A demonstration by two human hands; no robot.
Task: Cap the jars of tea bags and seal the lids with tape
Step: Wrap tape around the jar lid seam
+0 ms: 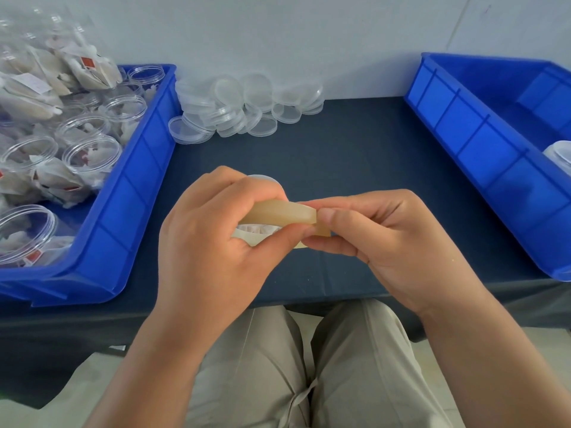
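My left hand point(216, 239) grips a roll of beige tape point(284, 213) above the dark table. My right hand point(380, 230) pinches the loose tape end point(323, 228) between thumb and fingers at the roll's right side. Behind and below the roll, a capped clear jar point(265, 180) shows partly, mostly hidden by my left hand. Tea bags are visible through the roll's hole.
A blue bin point(145, 168) at the left holds several open jars of tea bags point(92, 152). A heap of clear lids point(241, 106) lies at the back by the wall. Another blue bin point(482, 143) at the right holds a jar point(560, 156). The table edge runs just above my lap.
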